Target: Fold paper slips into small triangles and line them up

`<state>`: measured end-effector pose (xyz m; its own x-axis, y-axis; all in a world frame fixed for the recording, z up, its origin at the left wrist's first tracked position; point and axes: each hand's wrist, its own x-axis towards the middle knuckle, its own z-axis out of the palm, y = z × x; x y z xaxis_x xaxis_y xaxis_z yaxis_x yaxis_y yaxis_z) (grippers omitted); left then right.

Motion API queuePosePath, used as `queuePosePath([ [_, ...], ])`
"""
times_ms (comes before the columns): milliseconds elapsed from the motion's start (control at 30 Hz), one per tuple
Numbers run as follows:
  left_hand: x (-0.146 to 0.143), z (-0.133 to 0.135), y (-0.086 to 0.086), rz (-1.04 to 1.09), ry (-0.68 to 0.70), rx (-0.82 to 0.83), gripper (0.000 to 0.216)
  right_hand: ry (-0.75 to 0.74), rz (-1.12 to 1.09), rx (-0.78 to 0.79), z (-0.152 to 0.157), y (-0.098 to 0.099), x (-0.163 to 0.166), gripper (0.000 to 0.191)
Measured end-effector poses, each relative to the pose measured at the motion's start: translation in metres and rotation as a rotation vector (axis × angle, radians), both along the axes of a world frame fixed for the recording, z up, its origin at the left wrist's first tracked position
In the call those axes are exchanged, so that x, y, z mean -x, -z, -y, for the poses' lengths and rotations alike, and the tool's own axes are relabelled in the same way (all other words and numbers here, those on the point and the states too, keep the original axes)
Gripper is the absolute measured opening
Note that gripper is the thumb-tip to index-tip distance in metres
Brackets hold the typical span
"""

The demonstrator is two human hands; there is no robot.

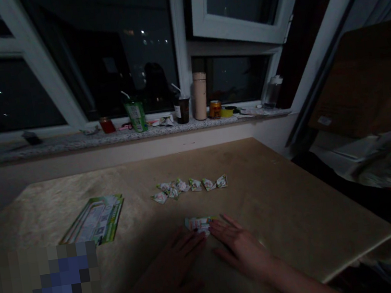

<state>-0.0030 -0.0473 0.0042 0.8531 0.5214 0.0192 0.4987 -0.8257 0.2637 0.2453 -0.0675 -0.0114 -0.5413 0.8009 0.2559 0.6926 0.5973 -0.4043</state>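
Note:
A small folded piece of printed green-and-white paper or wrapper (197,223) lies on the cloth-covered table (283,202) in front of me. My left hand (178,260) rests at its near left side, palm down, fingers stretched out and tips at its edge. From the right, my right hand (241,242) reaches its fingertips onto the paper's right end, its fingers also extended and the thumb apart. Neither hand grips it. Beyond the hands is a row of several small folded triangular pieces (195,184) with similar print. Dim light hides fine detail.
Flat printed green-and-white packets (98,219) lie at the left. A granite windowsill (164,129) behind the table holds a green cup (136,116), a dark drink cup (182,109), a pale thermos (200,96) and jars. A large brown box (364,79) stands at the right.

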Motion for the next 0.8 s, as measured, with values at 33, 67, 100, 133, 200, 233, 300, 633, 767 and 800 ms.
queuePosePath([
  [33, 0.000, 0.000, -0.001, -0.001, 0.000, 0.005, 0.076, 0.005, 0.007, 0.001, 0.000, 0.000, 0.000, 0.045],
  [67, 0.000, 0.000, -0.002, -0.004, 0.003, 0.010, 0.075, 0.005, 0.014, 0.003, 0.000, -0.001, 0.000, 0.045],
  [100, 0.000, 0.000, -0.002, -0.007, 0.006, 0.013, 0.074, 0.000, 0.020, 0.003, 0.000, -0.001, -0.001, 0.045],
  [133, 0.000, 0.000, -0.003, -0.009, 0.008, 0.014, 0.073, -0.007, 0.025, 0.001, 0.000, -0.002, -0.001, 0.045],
  [200, 0.001, -0.001, -0.003, -0.004, 0.010, 0.007, 0.072, -0.027, 0.037, 0.000, -0.001, -0.004, -0.002, 0.044],
  [233, 0.001, -0.001, -0.002, 0.002, 0.010, 0.001, 0.072, -0.037, 0.042, -0.001, -0.002, -0.005, -0.003, 0.044],
  [300, 0.002, -0.001, -0.001, 0.014, 0.011, -0.007, 0.071, -0.056, 0.051, -0.002, -0.003, -0.006, -0.006, 0.044],
  [633, 0.003, 0.000, -0.002, 0.020, 0.011, 0.033, 0.074, 0.005, 0.087, -0.012, -0.005, -0.007, -0.015, 0.053],
  [767, 0.004, -0.001, -0.001, 0.011, 0.015, 0.049, 0.076, 0.041, 0.060, 0.016, -0.004, -0.009, -0.014, 0.048],
  [800, 0.004, -0.001, -0.001, 0.009, 0.016, 0.049, 0.076, 0.043, 0.053, 0.019, -0.004, -0.009, -0.014, 0.047],
])
